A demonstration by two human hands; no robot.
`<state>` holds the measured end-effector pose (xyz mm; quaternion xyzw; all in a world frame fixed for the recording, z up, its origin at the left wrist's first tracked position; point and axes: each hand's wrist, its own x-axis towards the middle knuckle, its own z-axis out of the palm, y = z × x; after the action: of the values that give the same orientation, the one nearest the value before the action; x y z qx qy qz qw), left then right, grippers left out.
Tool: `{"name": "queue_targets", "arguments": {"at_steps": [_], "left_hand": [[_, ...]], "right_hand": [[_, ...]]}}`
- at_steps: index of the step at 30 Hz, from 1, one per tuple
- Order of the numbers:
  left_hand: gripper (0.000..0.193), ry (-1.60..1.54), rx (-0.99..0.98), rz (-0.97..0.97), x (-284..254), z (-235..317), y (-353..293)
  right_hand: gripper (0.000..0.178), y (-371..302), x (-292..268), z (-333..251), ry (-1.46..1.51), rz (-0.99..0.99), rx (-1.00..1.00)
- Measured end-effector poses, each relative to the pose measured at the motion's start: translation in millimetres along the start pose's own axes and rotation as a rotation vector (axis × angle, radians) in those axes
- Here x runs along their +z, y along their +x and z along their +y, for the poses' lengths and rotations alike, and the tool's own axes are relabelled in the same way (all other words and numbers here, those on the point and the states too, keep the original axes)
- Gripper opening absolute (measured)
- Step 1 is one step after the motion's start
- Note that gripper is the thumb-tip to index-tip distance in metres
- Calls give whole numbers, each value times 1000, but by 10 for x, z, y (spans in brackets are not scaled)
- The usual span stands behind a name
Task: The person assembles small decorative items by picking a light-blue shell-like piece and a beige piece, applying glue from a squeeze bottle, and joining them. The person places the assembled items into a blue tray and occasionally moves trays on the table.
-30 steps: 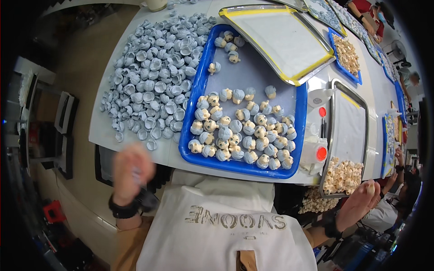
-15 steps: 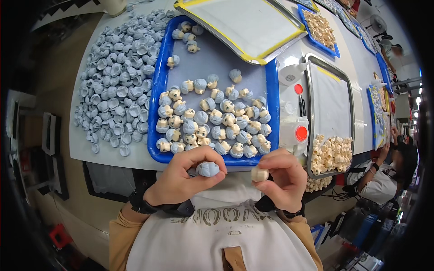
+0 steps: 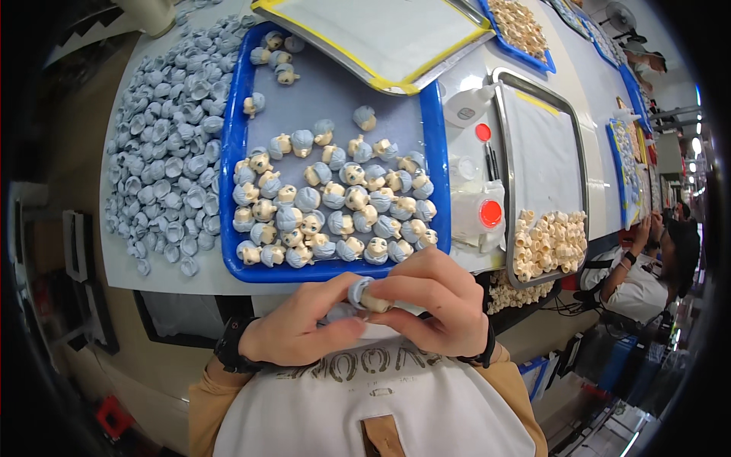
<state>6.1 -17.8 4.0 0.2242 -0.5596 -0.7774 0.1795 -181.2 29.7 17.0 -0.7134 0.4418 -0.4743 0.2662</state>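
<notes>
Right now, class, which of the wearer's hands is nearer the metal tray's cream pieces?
Right. The right hand is left of the cream pieces; the left hand is farther left.

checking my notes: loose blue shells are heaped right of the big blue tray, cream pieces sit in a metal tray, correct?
Wrong side: the head view shows loose blue shells heaped left of the big blue tray. Cream pieces do sit in a metal tray.
</notes>
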Motion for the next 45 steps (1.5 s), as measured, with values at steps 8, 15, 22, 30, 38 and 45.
{"name": "queue_targets", "arguments": {"at_steps": [8, 15, 22, 30, 38, 45], "left_hand": [[48, -68, -86, -29, -126, -83, -23], [42, -229, -70, 175, -87, -32, -46], [40, -441, 86, 349, -211, 79, -28], [34, -462, 106, 332, -222, 18, -28], [41, -328, 39, 324, -193, 45, -47], [45, -288, 31, 364, -189, 38, -67]], "right_hand": [[32, 14, 25, 5, -20, -23, -161], [28, -91, -310, -94, -163, 102, -104], [28, -178, -902, 12, -657, 222, 334], [24, -72, -862, 115, -660, 126, 268], [23, -83, -854, 115, -689, 121, 265], [27, -212, -811, 103, -664, 237, 263]]}}
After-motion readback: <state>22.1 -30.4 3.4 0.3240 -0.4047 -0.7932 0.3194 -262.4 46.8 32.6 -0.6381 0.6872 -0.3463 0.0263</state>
